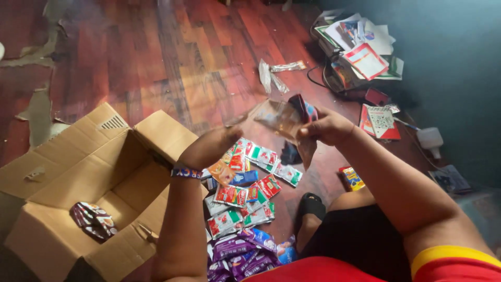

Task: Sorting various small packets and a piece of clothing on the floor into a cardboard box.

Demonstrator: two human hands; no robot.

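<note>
Red cloth with a yellow edge (449, 261) covers the person's shoulder at the very bottom, and both bare arms go forward from it. Just beyond, purple packets (242, 253) lie in a heap on the wooden floor (172, 57), and further on small red, green and blue sachets (250, 183) are spread out, some overlapping. Both hands are raised above these sachets and hold between them a clear plastic bag (279, 119). One edge of it is pinched by the left hand (211, 147), which has a printed band (186, 172) on the wrist; the right hand (327, 128) is clenched on the other edge together with a dark red and blue packet (303, 108). An open cardboard box (78, 172) stands to the left, with one bundle of purple packets (94, 219) lying inside on its bottom. Papers and booklets (360, 47) are piled near the dark wall, well apart from the hands
</note>
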